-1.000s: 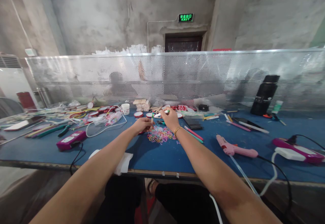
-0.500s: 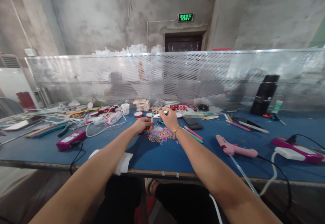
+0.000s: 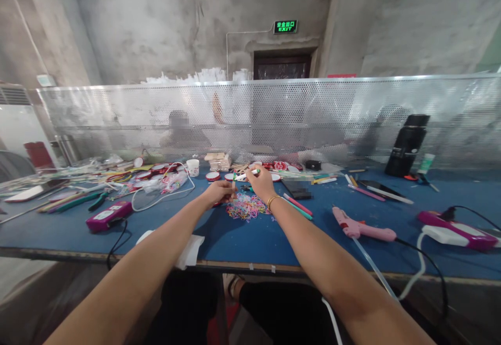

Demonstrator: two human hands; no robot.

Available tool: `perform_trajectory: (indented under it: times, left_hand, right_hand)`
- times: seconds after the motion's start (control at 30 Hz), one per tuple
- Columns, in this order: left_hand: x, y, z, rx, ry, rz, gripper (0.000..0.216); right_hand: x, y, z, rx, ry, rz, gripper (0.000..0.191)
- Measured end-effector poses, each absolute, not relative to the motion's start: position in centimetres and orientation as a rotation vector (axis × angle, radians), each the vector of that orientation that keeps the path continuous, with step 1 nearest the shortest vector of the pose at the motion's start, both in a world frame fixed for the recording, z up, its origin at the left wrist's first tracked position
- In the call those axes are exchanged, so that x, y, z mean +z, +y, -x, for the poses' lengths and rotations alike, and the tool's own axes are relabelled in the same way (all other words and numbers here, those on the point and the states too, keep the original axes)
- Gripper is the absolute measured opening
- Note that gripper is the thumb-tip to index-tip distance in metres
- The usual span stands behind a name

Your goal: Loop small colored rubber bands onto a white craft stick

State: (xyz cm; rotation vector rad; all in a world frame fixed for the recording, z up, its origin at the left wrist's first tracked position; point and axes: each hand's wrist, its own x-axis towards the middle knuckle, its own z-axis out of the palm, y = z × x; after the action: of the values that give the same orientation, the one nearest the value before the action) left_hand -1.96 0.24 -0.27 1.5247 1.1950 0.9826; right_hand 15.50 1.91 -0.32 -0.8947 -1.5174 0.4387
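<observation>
My left hand (image 3: 219, 191) pinches a thin wooden stick (image 3: 234, 179) that stands nearly upright above the blue table (image 3: 250, 235). My right hand (image 3: 261, 182), with a gold bracelet at the wrist, grips a white pen with a green tip (image 3: 248, 173) whose end points toward the stick's top. Just below both hands lies a heap of colourful rubber bands (image 3: 246, 207) on the table.
A pink glue gun (image 3: 362, 227) with a cable lies to the right, a magenta device (image 3: 456, 227) further right, another magenta device (image 3: 109, 215) to the left. A black flask (image 3: 405, 145) stands by the perforated metal screen (image 3: 274, 118); a person sits behind it. White cloth (image 3: 188, 251) lies at the front edge.
</observation>
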Motion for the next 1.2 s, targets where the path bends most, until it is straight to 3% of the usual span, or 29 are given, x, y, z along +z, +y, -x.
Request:
perform_trajectory:
  times: [1.2]
  left_hand:
    - [-0.49,0.46,2.1,0.963,1.203,-1.547,0.029]
  right_hand:
    - [-0.5,2.37,-15.74,0.43,-1.484,0.902,0.012]
